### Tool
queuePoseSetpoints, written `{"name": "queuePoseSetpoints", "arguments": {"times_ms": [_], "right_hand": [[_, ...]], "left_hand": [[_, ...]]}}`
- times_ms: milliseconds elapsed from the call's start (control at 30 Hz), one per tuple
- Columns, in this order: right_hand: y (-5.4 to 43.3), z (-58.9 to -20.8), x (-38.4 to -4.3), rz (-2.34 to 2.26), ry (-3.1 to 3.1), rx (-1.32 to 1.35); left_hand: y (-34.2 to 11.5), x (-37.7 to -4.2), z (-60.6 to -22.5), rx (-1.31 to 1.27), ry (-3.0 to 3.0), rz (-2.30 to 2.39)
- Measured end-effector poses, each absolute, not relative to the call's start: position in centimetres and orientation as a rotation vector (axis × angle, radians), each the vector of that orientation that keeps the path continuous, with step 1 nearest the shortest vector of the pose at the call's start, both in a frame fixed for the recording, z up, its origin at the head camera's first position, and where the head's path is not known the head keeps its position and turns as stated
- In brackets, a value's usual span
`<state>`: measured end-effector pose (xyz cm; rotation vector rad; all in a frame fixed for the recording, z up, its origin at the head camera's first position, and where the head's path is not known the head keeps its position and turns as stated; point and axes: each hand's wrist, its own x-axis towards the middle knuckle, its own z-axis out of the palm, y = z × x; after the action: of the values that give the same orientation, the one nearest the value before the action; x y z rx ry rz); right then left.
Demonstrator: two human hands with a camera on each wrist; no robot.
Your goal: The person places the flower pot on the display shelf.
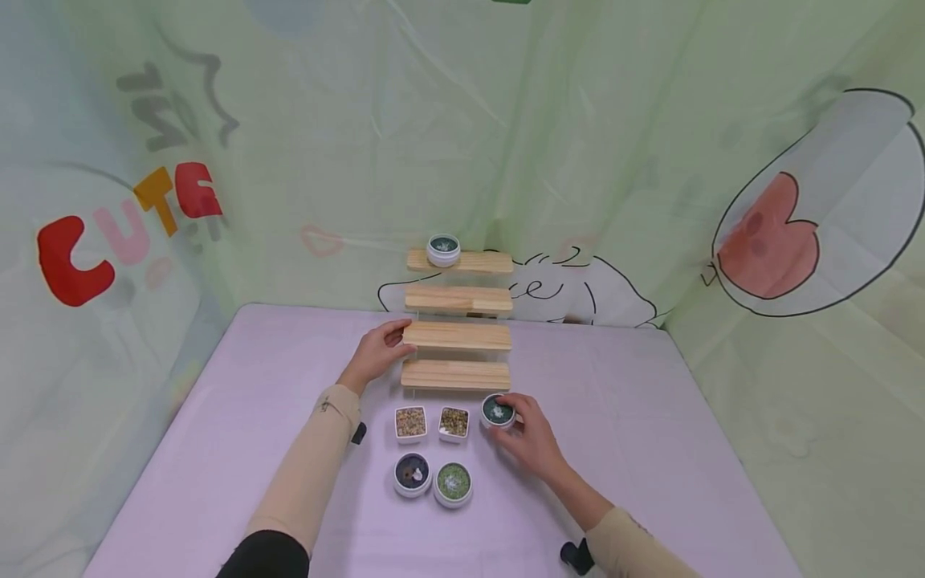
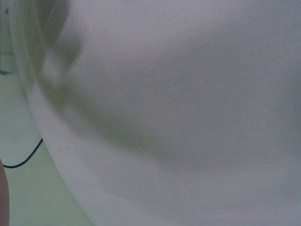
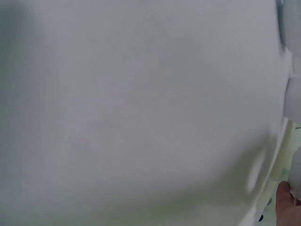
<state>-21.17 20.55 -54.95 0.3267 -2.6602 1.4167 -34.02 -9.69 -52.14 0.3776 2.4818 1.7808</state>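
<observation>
A tiered wooden display stand [image 1: 457, 336] with narrow steps stands at the table's back. My left hand [image 1: 373, 353] grips the left end of one of its middle steps, fingers behind and thumb in front. With my right hand [image 1: 530, 438] I hold a round white pot [image 1: 498, 411] of dark teal contents by its rim, just in front of the stand's right side. A similar pot [image 1: 443, 250] sits on the top step. In the right wrist view, part of the right hand [image 3: 286, 207] shows at the lower right corner beside a white pot.
Two square white pots of granules, one pinkish [image 1: 411, 422] and one olive [image 1: 454, 423], stand before the stand. Nearer are a round pot with dark contents [image 1: 412, 472] and one with green contents [image 1: 454, 482]. A printed curtain [image 1: 325, 160] encloses the lilac-covered table [image 1: 614, 449].
</observation>
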Motion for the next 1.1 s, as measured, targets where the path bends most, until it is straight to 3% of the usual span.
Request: {"name": "queuePoseSetpoints", "arguments": {"times_ms": [1100], "right_hand": [[19.5, -47.9, -26.5, 1.488, -2.553, 0.302]], "left_hand": [[-9.6, -34.4, -52.8, 0.365, 2.486, 1.787]]}}
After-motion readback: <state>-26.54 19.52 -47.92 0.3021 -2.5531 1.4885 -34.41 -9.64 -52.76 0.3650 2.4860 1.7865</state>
